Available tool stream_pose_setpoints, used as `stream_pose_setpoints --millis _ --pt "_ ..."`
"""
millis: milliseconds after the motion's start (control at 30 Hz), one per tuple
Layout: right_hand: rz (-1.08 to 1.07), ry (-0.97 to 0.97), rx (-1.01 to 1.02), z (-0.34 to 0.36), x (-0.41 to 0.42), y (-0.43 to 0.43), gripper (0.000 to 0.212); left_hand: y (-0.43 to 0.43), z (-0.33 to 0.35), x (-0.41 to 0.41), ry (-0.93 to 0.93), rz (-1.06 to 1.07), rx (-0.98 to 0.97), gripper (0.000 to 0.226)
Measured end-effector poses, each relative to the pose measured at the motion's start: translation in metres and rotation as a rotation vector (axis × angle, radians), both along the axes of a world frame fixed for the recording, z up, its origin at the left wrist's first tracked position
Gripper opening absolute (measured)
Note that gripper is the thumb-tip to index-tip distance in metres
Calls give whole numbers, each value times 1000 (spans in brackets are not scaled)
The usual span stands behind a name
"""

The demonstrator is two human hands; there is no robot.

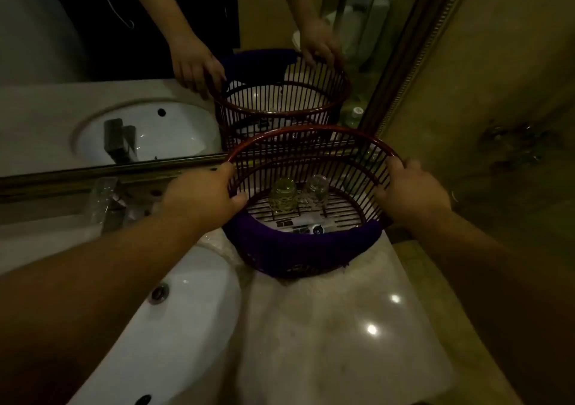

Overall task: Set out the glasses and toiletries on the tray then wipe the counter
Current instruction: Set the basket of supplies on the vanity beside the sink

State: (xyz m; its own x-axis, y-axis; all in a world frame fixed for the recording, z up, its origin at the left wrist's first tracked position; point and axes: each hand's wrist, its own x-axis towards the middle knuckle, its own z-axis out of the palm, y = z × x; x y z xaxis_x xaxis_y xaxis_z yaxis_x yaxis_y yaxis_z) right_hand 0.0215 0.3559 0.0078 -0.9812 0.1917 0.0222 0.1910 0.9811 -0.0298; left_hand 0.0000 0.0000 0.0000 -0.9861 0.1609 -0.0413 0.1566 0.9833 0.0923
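Observation:
A round dark-red slatted basket rests on the marble counter against the mirror. My left hand grips its left rim and my right hand grips its right rim. Inside stand two upturned glasses, one greenish and one clear. Small dark toiletry packets lie on the basket floor. A purple cloth hangs over the near rim. No tray is in sight.
A white sink basin lies to the left, with a chrome faucet behind it. The mirror doubles the basket and my hands. A tiled wall closes the right side.

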Motion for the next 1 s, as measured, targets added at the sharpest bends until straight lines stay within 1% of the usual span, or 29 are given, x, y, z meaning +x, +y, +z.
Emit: stream_pose_setpoints --millis 67,133,267,400,433,533,600,733,867,1000 --pt "-76 -15 -38 -2 -5 4 50 5 -4 -6 -58 40 58 41" --pt "-123 -34 -59 -6 -10 8 50 9 -11 -7 -112 79 78 29" --pt "-193 -72 -126 -6 -23 13 52 11 -23 -12 -130 167 162 17" --pt "-225 -120 -176 -7 -28 18 54 12 -29 -14 -123 197 224 6" --pt "-224 -128 -184 -6 -27 18 53 11 -30 -13 -116 208 239 5" --pt "-234 -149 -176 -3 -18 20 54 7 -29 -4 -80 227 279 14" --pt "-226 -157 -165 1 -8 18 53 2 -25 4 -76 230 305 13" --pt "-205 -170 -157 13 18 6 44 -12 -11 24 -68 238 322 12" --pt "-146 -153 -98 26 45 -16 37 -42 5 53 -65 226 322 5" --pt "-90 -152 -108 40 75 -55 36 -87 18 90 -34 226 318 6"
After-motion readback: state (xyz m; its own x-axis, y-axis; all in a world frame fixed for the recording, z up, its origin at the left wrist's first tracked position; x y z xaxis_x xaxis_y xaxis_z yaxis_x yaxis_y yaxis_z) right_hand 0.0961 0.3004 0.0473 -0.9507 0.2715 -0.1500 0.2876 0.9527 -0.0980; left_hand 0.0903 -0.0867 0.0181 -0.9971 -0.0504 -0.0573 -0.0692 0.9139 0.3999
